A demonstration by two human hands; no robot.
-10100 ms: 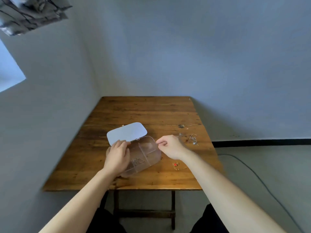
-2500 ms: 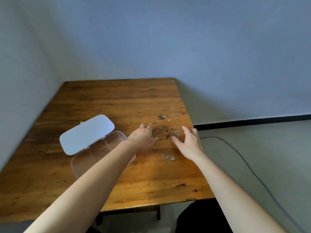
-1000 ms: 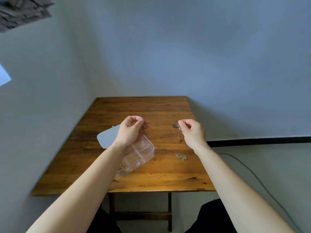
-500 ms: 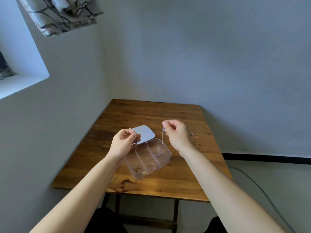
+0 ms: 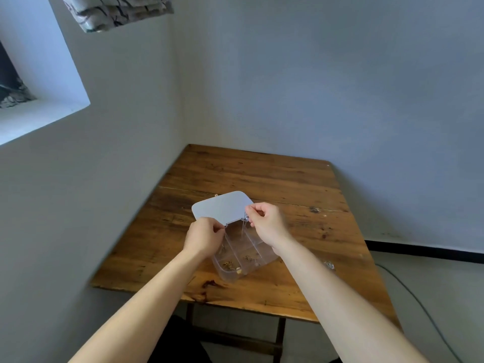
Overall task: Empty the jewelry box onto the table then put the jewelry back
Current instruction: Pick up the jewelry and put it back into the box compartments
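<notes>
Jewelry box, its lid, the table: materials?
Jewelry box: clear, glossy plastic by the look; dividers and jewelry show through its walls.
Lid: opaque, pale, smooth, likely plastic too; open, tilted back.
Table: wood planks, brown, visible grain, dark stains and worn patches, dull sheen.

We see a wooden table (image 5: 264,179): plank top, warm brown, stained and scuffed, with a dull satin sheen. The jewelry box (image 5: 243,258) is clear plastic, glossy, with thin see-through dividers; its lid (image 5: 222,206) is opaque pale plastic, smooth and matt. The chain (image 5: 245,225) pinched between the fingers looks like thin bright metal (too fine for us to read the links). Small metallic pieces (image 5: 228,264) in the compartments are gold-toned and shiny. The walls (image 5: 340,87) are matt painted plaster. The cloth (image 5: 117,11) overhead is a printed, folded fabric.
</notes>
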